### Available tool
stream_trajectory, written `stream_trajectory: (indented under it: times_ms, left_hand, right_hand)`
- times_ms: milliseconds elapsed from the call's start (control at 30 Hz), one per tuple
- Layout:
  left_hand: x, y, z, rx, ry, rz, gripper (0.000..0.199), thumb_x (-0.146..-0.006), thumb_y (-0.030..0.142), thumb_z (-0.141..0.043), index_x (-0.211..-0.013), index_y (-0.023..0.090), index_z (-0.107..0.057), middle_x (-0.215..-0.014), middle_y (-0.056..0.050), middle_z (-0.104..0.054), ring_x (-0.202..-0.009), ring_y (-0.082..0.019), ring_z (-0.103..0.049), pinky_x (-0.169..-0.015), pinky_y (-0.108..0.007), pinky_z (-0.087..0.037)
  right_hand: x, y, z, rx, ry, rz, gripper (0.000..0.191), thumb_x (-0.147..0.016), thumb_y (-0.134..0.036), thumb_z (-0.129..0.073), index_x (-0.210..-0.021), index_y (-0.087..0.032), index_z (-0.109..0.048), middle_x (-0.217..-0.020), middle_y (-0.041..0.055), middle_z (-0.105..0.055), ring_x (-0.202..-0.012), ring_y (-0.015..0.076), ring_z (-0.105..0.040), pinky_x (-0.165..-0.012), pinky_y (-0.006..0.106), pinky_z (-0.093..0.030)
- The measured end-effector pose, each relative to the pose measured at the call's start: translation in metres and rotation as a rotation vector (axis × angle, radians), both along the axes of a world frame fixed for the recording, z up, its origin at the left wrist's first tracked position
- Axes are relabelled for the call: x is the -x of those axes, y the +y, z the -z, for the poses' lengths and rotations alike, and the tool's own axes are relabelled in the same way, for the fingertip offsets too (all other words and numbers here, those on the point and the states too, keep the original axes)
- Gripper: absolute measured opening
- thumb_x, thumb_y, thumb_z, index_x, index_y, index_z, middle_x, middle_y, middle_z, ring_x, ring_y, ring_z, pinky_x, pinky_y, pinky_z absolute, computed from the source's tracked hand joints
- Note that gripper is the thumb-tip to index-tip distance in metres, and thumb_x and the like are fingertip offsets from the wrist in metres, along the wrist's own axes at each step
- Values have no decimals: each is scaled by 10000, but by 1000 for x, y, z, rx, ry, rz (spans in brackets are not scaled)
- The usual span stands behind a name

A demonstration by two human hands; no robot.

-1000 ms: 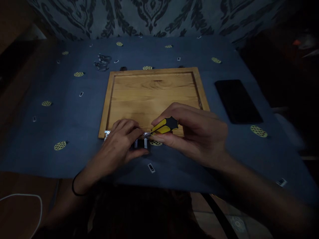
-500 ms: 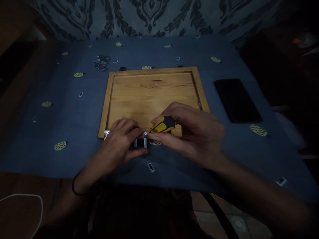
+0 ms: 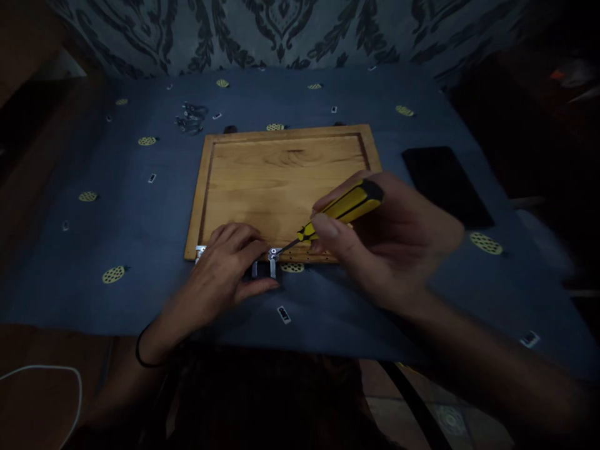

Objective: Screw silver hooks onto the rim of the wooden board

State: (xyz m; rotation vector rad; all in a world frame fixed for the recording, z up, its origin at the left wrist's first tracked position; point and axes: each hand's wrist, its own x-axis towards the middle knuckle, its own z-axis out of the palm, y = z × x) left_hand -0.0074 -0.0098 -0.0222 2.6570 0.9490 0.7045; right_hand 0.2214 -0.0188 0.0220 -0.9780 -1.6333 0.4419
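Observation:
A framed wooden board (image 3: 285,181) lies on the cloth-covered table. Metal clip-like fittings sit along its near edge, among them a metal bracket (image 3: 273,265) with a cross-head screw (image 3: 274,251). My left hand (image 3: 229,262) rests over that edge, its fingers on the board and its thumb below, closed around a fitting it partly hides. In my right hand (image 3: 389,237) is a yellow and black screwdriver (image 3: 349,206), tilted, its shaft pointing down-left with the tip beside the screw. Whether the tip touches the bracket I cannot tell. Small dark holes show along the near edge, right of the bracket.
A dark phone-like slab (image 3: 445,187) lies right of the board. Several loose metal fittings (image 3: 191,119) are piled at the back left of the blue patterned tablecloth (image 3: 117,219). A white cable (image 3: 77,387) hangs at the lower left.
My right hand has moved right and up, drawing the screwdriver back so its handle and shaft show more. My left hand and the board have stayed nearly still.

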Motion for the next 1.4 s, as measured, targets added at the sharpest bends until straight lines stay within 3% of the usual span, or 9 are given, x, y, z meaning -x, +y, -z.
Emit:
stream_trajectory:
  times_ms: [200,433,900,1200,1400]
  left_hand:
    - [0,0,-1,4,12,6,446,-1009,540,-664,-1209,142,-683,-1171,-141,-710,-1084,-317,-667,-945,-499,-557]
    - [1,0,-1,4,6,-4,444,-995,543,-688,-1189,144,-682,-1157,-136,-715,-1075,-313,-671,-943,-498,-557]
    - [2,-1,2,46,15,-23,395,-972,523,-744,-1185,194,-694,-1191,-109,-708,-1114,-296,-660,-998,-496,-535]
    - [0,-1,2,20,35,-30,421,-974,552,-723,-1187,189,-698,-1127,-101,-699,-1054,-290,-650,-947,-462,-536]
    - [0,-1,2,18,30,-26,401,-997,538,-700,-1185,184,-692,-1129,-102,-701,-1059,-287,-647,-947,-462,-528]
  right_hand:
    - [2,3,6,-43,-29,-37,196,-966,-335,-764,-839,-271,-629,-687,-22,-599,-594,157,-592,-521,345,-470]
    - [1,2,7,51,26,-4,209,-942,-339,-800,-852,-269,-624,-793,-2,-662,-613,162,-612,-563,365,-501]
    - [1,4,10,20,-41,-88,150,-978,-313,-727,-870,-263,-636,-738,-15,-609,-636,163,-597,-577,356,-472]
    - [-3,7,3,-67,-232,-109,162,-954,-300,-775,-875,-272,-636,-739,-16,-631,-656,166,-627,-563,316,-520]
    - [-5,9,3,-92,-282,-180,115,-965,-287,-767,-979,-244,-660,-804,-10,-680,-711,152,-664,-593,286,-532]
